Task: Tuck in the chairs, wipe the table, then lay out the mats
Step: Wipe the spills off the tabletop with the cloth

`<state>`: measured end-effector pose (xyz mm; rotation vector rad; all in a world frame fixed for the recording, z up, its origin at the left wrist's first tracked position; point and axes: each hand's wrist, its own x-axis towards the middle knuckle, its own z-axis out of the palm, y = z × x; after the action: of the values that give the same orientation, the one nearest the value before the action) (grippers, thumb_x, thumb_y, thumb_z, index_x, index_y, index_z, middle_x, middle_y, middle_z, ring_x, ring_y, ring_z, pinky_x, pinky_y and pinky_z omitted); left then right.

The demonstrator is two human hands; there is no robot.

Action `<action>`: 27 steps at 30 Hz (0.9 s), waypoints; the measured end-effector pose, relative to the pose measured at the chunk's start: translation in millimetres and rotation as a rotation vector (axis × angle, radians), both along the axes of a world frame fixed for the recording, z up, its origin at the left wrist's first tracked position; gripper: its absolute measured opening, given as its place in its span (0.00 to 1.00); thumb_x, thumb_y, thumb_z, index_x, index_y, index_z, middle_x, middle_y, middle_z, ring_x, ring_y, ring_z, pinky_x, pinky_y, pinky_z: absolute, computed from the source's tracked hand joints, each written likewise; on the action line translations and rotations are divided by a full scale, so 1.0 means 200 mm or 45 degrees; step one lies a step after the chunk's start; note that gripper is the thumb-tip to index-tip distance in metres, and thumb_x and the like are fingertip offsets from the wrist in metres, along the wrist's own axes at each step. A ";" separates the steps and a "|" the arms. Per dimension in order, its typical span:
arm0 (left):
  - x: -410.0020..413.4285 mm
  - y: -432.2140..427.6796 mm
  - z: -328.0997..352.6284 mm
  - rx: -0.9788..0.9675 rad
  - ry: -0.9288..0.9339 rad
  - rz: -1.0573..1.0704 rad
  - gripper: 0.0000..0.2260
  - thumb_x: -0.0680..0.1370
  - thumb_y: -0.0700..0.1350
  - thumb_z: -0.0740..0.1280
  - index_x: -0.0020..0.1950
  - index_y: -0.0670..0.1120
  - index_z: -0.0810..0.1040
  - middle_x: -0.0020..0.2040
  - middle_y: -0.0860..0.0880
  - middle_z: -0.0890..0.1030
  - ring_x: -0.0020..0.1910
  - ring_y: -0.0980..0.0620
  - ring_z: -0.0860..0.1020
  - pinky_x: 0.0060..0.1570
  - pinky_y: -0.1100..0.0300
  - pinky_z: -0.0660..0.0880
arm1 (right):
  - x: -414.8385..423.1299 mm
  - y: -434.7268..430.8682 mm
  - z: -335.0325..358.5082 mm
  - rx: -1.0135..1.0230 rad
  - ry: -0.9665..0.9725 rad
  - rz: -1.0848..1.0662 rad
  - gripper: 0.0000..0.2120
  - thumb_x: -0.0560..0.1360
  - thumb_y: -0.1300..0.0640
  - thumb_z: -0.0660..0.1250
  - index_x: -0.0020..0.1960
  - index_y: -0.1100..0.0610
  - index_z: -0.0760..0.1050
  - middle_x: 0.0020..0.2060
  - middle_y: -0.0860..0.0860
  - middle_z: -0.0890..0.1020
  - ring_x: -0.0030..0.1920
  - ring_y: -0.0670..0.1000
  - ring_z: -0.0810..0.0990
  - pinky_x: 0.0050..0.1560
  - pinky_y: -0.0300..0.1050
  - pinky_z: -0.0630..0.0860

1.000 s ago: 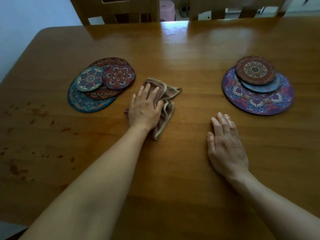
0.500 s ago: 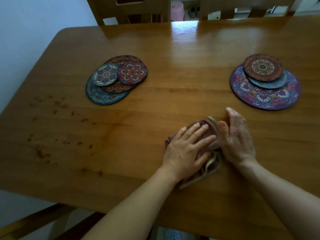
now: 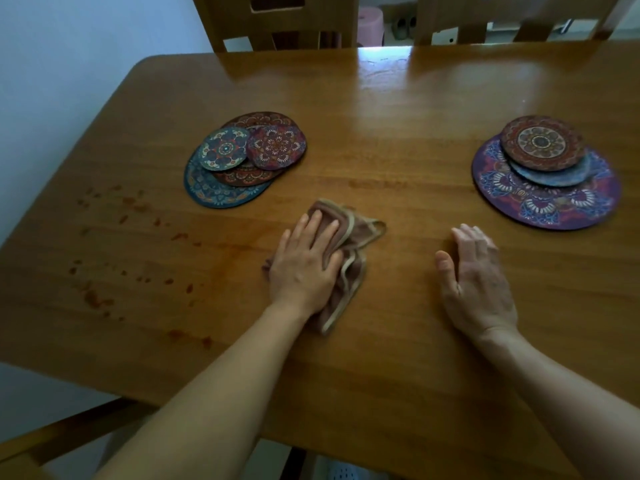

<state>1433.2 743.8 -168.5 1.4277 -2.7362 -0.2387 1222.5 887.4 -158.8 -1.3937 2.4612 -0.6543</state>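
Wooden table (image 3: 398, 150): flat left hand (image 3: 304, 268) presses crumpled tan-edged brown cloth (image 3: 360, 233), right hand (image 3: 478, 282) flat.

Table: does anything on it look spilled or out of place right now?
Yes. Reddish-brown spots speckle the left part of the table, left of the cloth under the left hand; they look like unwiped splatter. The mats lie skewed and overlapping in a left pile and a right pile, not laid out.

One wide-angle view from head height, facing forward and steeply down over the wooden surface (image 3: 398, 133), near enough that both forearms (image 3: 214, 393) enter from the bottom edge; chair backs (image 3: 294, 26) line the top.
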 end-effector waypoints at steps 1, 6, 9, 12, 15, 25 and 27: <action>-0.09 -0.01 0.00 0.005 -0.006 0.035 0.25 0.81 0.60 0.50 0.78 0.59 0.56 0.80 0.53 0.54 0.79 0.52 0.50 0.76 0.52 0.48 | 0.00 0.00 0.00 0.015 0.003 0.006 0.26 0.81 0.48 0.54 0.73 0.62 0.63 0.74 0.60 0.64 0.76 0.57 0.57 0.76 0.55 0.55; -0.37 -0.15 0.02 0.032 0.013 0.042 0.26 0.82 0.59 0.50 0.79 0.55 0.54 0.81 0.51 0.52 0.79 0.51 0.48 0.77 0.50 0.46 | 0.00 -0.02 0.00 0.105 0.104 0.010 0.26 0.80 0.48 0.56 0.74 0.60 0.62 0.75 0.58 0.62 0.77 0.56 0.55 0.76 0.55 0.54; -0.39 -0.22 0.00 0.016 0.021 0.085 0.26 0.82 0.58 0.49 0.79 0.54 0.54 0.81 0.51 0.52 0.79 0.51 0.48 0.77 0.51 0.46 | 0.01 -0.03 -0.02 0.152 0.211 0.041 0.26 0.81 0.48 0.55 0.76 0.58 0.60 0.76 0.57 0.59 0.77 0.55 0.53 0.77 0.52 0.49; -0.38 -0.20 -0.02 0.011 0.029 0.083 0.26 0.83 0.58 0.49 0.79 0.52 0.54 0.81 0.50 0.52 0.79 0.51 0.49 0.77 0.52 0.47 | 0.01 -0.02 -0.04 0.168 0.248 0.079 0.26 0.82 0.49 0.53 0.77 0.58 0.58 0.77 0.56 0.57 0.78 0.54 0.50 0.78 0.51 0.46; -0.34 -0.16 -0.01 0.009 0.029 0.095 0.25 0.83 0.57 0.49 0.80 0.52 0.54 0.81 0.50 0.52 0.79 0.51 0.49 0.77 0.52 0.47 | 0.00 -0.01 -0.04 0.161 0.258 0.079 0.26 0.82 0.49 0.53 0.77 0.58 0.58 0.77 0.57 0.58 0.78 0.55 0.51 0.78 0.52 0.46; -0.15 0.37 -0.04 -0.051 0.065 0.145 0.25 0.82 0.55 0.51 0.79 0.52 0.56 0.80 0.50 0.56 0.79 0.50 0.52 0.76 0.51 0.49 | 0.15 -0.08 -0.01 0.080 0.347 0.251 0.19 0.82 0.53 0.54 0.70 0.57 0.70 0.74 0.57 0.66 0.76 0.58 0.59 0.76 0.59 0.51; -0.12 0.47 -0.03 -0.073 0.102 0.084 0.24 0.82 0.54 0.52 0.78 0.50 0.60 0.79 0.49 0.60 0.78 0.50 0.56 0.76 0.50 0.54 | 0.28 -0.17 0.01 -0.067 0.064 0.150 0.16 0.81 0.57 0.57 0.65 0.59 0.74 0.73 0.57 0.68 0.75 0.56 0.61 0.75 0.56 0.55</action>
<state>1409.1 837.4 -175.5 1.4582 -2.6056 -0.2076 1279.1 853.6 -157.7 -1.5797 2.3928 -0.6696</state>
